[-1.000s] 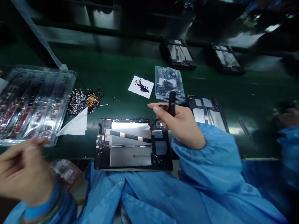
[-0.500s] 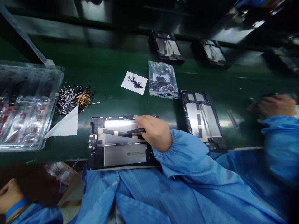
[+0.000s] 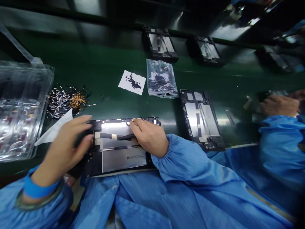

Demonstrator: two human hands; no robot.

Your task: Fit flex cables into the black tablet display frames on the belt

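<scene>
An opened tablet point(image 3: 124, 160) lies in front of me, its metal plates and flat cables exposed. My right hand point(image 3: 152, 136) is closed over its upper right part, with thumb and fingertips at the top edge. A dark, pointed tool point(image 3: 128, 137) sticks out from under that hand to the left; its exact kind is unclear. My left hand point(image 3: 68, 144), wearing a blue wristband, is blurred by motion at the tablet's left edge. Its thumb and fingers are apart and nothing shows between them.
Small strip-like parts point(image 3: 63, 101) are heaped left beside a folded white paper point(image 3: 54, 127) and clear plastic trays point(image 3: 23, 124). Small black pieces point(image 3: 133, 83) lie on paper, near a clear bag point(image 3: 162, 79). Another opened tablet point(image 3: 202, 121) lies right, near a co-worker's hand point(image 3: 280, 105).
My left hand has come up from the lower left to the tablet's left edge. My right hand stays at the top edge, the dark tool still under it. The view has shifted slightly.
</scene>
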